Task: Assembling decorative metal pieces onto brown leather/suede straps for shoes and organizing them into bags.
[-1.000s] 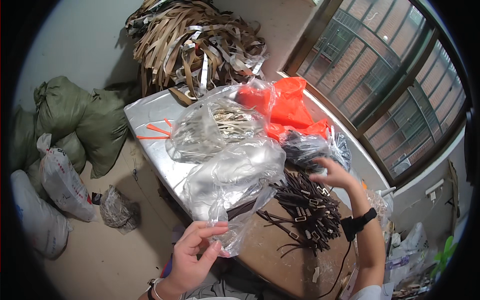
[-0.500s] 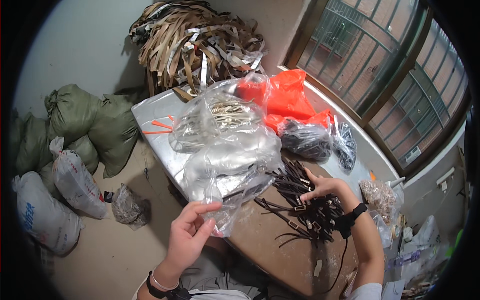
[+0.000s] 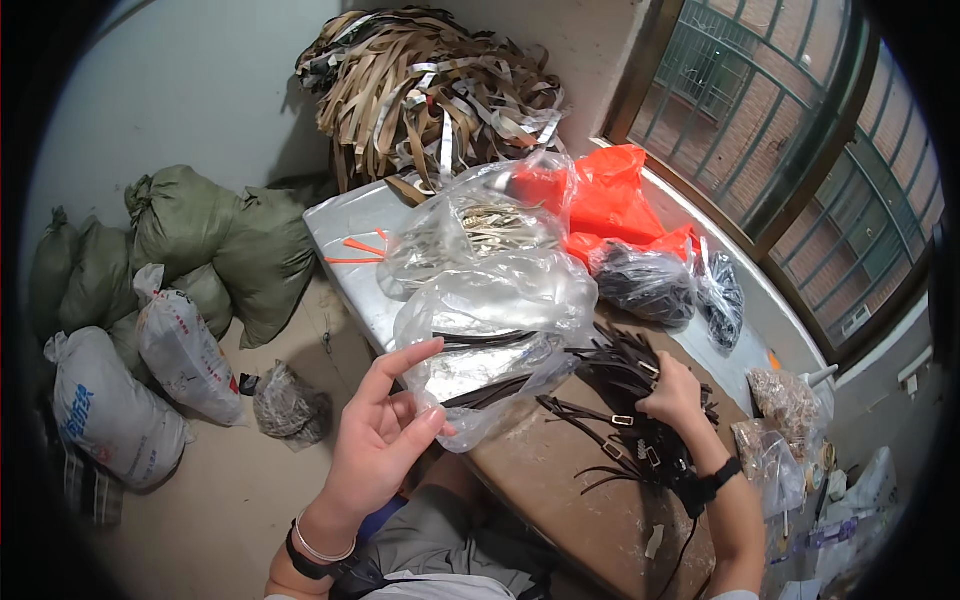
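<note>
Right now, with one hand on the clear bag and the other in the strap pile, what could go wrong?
The left hand pinches only the edge of the clear plastic bag, so it may slip. The dark buckled straps under the right hand look tangled and may drag out together, some off the brown table.

Right hand (image 3: 672, 392) fingertips buried in the dark strap pile (image 3: 630, 420); grip on them can't be read. Straps inside the clear plastic bag (image 3: 500, 320) show only as smeared dark bands. Left hand (image 3: 385, 440) covers the bag's 7 o'clock corner. Both forearms cut off at 6 o'clock. Black bags (image 3: 645, 283) contents unreadable.
</note>
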The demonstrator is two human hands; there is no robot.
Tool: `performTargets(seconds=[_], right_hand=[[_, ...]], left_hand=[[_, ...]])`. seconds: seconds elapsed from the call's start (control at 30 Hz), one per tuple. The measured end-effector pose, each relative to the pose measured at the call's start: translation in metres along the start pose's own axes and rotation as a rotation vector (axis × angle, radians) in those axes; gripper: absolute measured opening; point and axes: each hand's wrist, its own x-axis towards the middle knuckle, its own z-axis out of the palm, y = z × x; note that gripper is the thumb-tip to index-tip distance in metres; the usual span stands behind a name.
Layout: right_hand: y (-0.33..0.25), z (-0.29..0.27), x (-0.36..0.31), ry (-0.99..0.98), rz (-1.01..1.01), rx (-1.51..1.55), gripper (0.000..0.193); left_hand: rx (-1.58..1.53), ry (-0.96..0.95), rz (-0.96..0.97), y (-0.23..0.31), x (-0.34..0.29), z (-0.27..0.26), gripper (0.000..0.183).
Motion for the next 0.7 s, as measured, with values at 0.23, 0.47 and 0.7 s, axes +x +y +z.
performTargets(seconds=[0.23,0.47,0.7], right_hand=[[0.023,-0.036,-0.037,0.37,0.026,0.236,0.072],[0.02,-0.098,-0.053,0.601,-0.209,0.173,0.068],[-0.051,-0.154,-0.071,0.714,-0.619,-0.023,0.066]], left_hand=[[0.176,-0.031,0.011,-0.003,0.011,-0.002,0.051],[0.294,-0.056,-0.01,-0.004,0.017,-0.001,0.05],[0.325,-0.088,-0.024,-0.003,0.022,0.001,0.048]])
